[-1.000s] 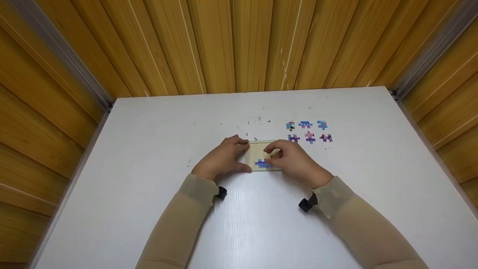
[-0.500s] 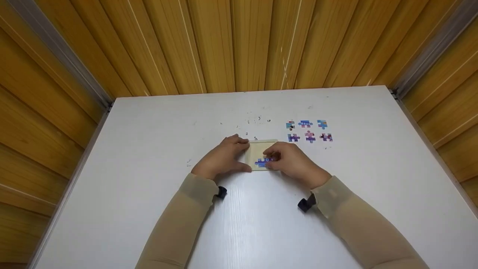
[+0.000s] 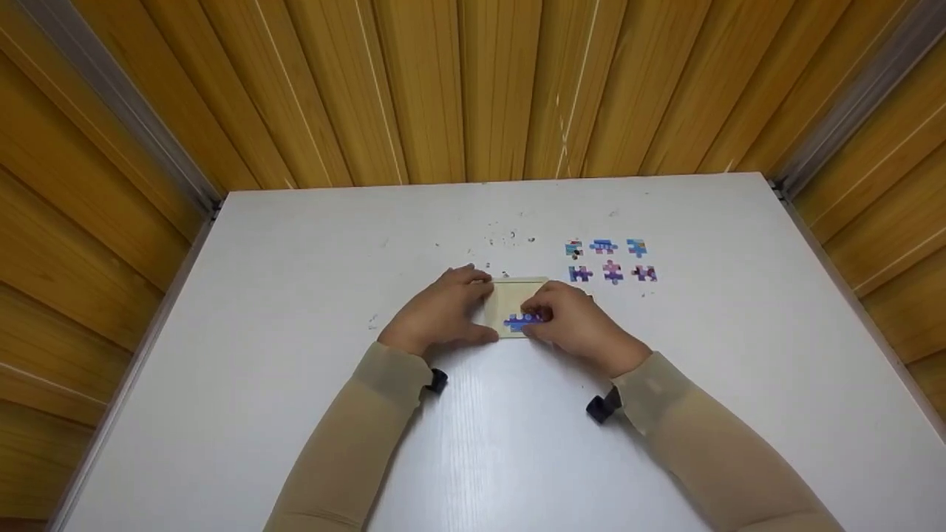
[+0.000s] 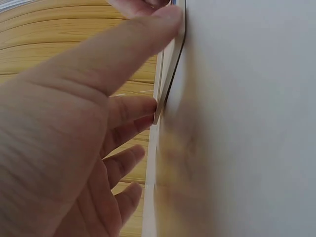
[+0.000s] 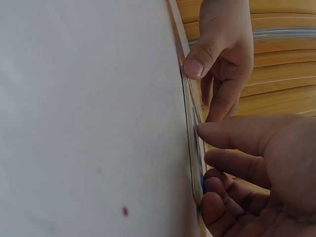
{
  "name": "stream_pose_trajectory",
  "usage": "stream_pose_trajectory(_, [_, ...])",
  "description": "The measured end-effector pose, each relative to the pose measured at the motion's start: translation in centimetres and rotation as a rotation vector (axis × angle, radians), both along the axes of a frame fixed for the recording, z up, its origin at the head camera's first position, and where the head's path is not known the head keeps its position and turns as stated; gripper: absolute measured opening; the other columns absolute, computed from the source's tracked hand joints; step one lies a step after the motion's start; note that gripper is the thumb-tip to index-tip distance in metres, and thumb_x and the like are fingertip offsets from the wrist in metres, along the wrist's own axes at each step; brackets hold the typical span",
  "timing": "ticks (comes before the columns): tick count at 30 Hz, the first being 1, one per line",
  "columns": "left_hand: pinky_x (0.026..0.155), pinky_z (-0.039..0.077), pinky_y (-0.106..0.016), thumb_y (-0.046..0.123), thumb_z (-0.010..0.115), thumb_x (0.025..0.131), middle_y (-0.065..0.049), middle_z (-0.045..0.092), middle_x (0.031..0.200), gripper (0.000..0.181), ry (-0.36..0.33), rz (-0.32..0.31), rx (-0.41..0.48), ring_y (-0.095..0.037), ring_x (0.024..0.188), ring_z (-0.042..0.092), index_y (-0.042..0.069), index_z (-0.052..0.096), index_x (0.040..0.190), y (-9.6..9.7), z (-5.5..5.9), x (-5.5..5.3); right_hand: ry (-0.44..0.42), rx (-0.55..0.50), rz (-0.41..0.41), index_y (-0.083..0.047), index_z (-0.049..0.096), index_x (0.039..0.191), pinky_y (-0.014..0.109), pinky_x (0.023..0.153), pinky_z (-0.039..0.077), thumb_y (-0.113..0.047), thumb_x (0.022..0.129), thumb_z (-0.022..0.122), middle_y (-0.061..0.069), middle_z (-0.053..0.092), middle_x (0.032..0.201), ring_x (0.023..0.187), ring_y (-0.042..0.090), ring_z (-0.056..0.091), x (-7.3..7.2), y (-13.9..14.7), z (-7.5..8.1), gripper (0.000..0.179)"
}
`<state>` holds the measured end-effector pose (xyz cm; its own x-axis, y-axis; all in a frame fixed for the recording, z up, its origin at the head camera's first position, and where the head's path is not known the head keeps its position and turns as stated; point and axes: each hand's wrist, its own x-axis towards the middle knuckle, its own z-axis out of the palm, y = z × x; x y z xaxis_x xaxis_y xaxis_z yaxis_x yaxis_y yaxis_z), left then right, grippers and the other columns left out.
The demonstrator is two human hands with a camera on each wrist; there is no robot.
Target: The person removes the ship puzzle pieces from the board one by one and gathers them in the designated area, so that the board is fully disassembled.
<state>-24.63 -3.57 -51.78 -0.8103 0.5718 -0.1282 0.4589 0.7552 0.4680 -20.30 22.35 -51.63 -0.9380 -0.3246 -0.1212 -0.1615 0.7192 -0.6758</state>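
A small pale wooden puzzle tray [image 3: 508, 297] lies on the white table. My left hand [image 3: 437, 314] grips its left end, thumb at the near edge and fingers at the far edge; the left wrist view shows the tray's side [image 4: 171, 74] under that thumb. Joined blue and purple jigsaw pieces [image 3: 516, 324] lie along the tray's near side. Over their right part, my right hand [image 3: 587, 321] pinches a jigsaw piece between thumb and fingers, mostly hidden by the fingers. In the right wrist view, those fingers [image 5: 232, 136] touch the tray at the pieces.
Beyond the right hand, several loose jigsaw pieces [image 3: 613, 272] lie in two rows on the table [image 3: 295, 258]. Small dark marks [image 3: 512, 235] dot the surface behind the tray. Yellow wood-look panels [image 3: 429, 89] rise at the back and both sides.
The right hand has shifted slightly left and towards the body along the pieces, its fingertips lower on them. More of the joined pieces' upper edge shows. The left hand and tray stay put.
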Motion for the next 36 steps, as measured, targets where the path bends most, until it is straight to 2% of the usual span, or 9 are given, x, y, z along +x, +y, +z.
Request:
stream_pose_trajectory(7, [0.137, 0.042, -0.038, 0.042, 0.095, 0.093, -0.003, 0.056, 0.171, 0.072, 0.058, -0.026, 0.041, -0.023, 0.164, 0.048, 0.012, 0.070, 0.154, 0.31, 0.42, 0.43, -0.001, 0.009, -0.002, -0.006, 0.083, 0.132, 0.037, 0.094, 0.056, -0.017, 0.100, 0.085, 0.007, 0.069, 0.122, 0.107, 0.022, 0.065, 0.03, -0.13, 0.07, 0.034])
stream_pose_trajectory(12, [0.137, 0.043, -0.037, 0.035, 0.095, 0.093, -0.004, 0.060, 0.166, 0.064, 0.044, -0.024, 0.074, -0.023, 0.161, 0.051, 0.011, 0.073, 0.148, 0.43, 0.40, 0.39, 0.018, 0.026, 0.009, -0.006, 0.084, 0.129, 0.038, 0.097, 0.056, -0.017, 0.101, 0.085, 0.008, 0.070, 0.122, 0.108, 0.022, 0.066, 0.04, -0.17, 0.23, 0.030])
stream_pose_trajectory(19, [0.139, 0.041, -0.040, 0.034, 0.095, 0.094, -0.008, 0.061, 0.168, 0.074, -0.006, -0.014, 0.074, -0.027, 0.163, 0.051, 0.007, 0.067, 0.157, 0.65, 0.37, 0.18, 0.019, 0.045, 0.004, -0.007, 0.084, 0.127, 0.038, 0.094, 0.056, -0.017, 0.100, 0.085, 0.008, 0.071, 0.119, 0.105, 0.022, 0.065, 0.03, -0.26, 0.19, 0.028])
stream_pose_trajectory(25, [0.139, 0.041, -0.041, 0.034, 0.097, 0.092, -0.006, 0.060, 0.169, 0.075, -0.020, 0.000, 0.077, -0.027, 0.164, 0.051, 0.008, 0.068, 0.157, 0.71, 0.33, 0.23, 0.013, 0.046, -0.008, -0.007, 0.083, 0.125, 0.041, 0.095, 0.058, -0.018, 0.101, 0.086, 0.008, 0.071, 0.119, 0.106, 0.023, 0.066, 0.14, -0.27, 0.08, 0.026])
stream_pose_trajectory(31, [0.140, 0.040, -0.041, 0.035, 0.098, 0.090, -0.005, 0.057, 0.172, 0.078, -0.054, 0.025, 0.070, -0.026, 0.166, 0.048, 0.009, 0.068, 0.157, 0.77, 0.33, 0.45, -0.008, 0.036, -0.022, -0.008, 0.081, 0.126, 0.045, 0.103, 0.061, -0.016, 0.101, 0.086, 0.008, 0.072, 0.124, 0.111, 0.025, 0.067, 0.25, -0.45, 0.08, 0.027])
stream_pose_trajectory(36, [0.140, 0.039, -0.041, 0.035, 0.098, 0.091, -0.006, 0.057, 0.173, 0.076, -0.047, 0.015, 0.062, -0.026, 0.166, 0.048, 0.007, 0.069, 0.156, 0.79, 0.26, 0.58, -0.001, 0.025, -0.015, -0.007, 0.079, 0.125, 0.046, 0.102, 0.061, -0.015, 0.100, 0.086, 0.009, 0.072, 0.122, 0.111, 0.025, 0.067, 0.40, -0.42, 0.03, 0.026])
